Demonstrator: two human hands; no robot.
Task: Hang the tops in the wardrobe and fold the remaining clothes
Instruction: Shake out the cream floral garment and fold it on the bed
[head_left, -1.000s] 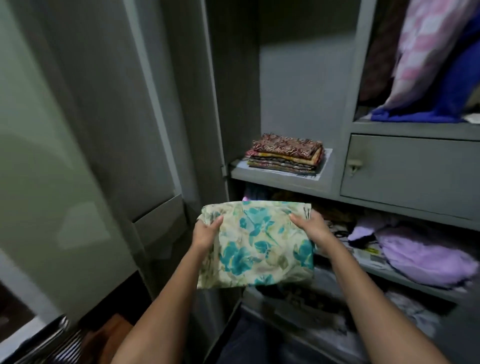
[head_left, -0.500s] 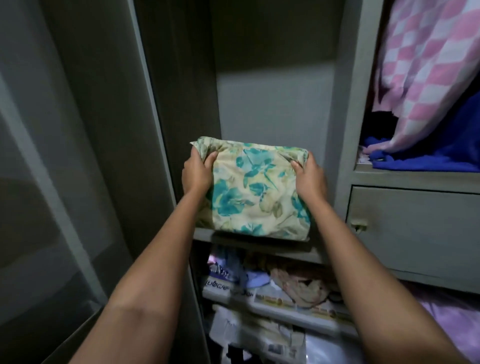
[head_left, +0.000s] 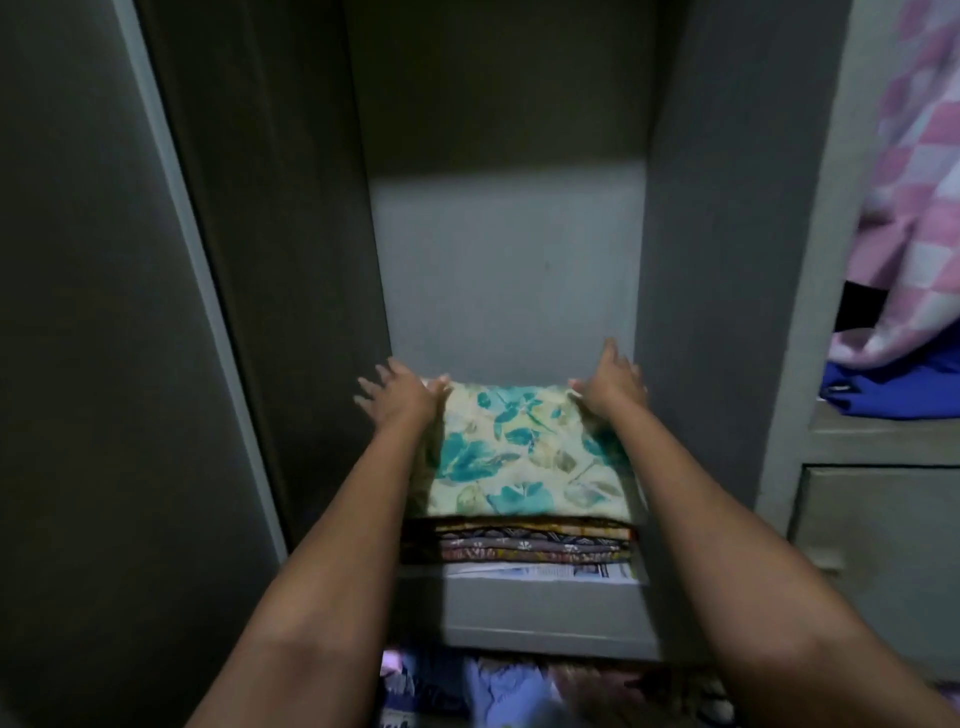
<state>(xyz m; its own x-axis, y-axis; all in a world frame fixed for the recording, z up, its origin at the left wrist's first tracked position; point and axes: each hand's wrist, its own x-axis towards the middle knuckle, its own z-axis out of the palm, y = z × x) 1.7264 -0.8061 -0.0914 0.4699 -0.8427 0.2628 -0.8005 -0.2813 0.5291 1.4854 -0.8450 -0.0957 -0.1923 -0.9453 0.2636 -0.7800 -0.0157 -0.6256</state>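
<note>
Floral folded cloth (head_left: 524, 457) now down on the batik stack (head_left: 535, 543), wardrobe shelf (head_left: 540, 613) (was carried 0.5 s ago). L hand (head_left: 402, 397) & R hand (head_left: 613, 382): fingers spread, gripping nothing, flanking its far corners. One fold stowed.

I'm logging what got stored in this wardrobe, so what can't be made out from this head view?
- Folded stack under the floral cloth: only front edges show, so the piece count is unclear.
- Paper lining the shelf: print too small to read.
- Lower shelf clothes: blurred, cut off by the bottom edge and both forearms.
- Pink checked cloth and blue cloth: cut off by the right edge.
</note>
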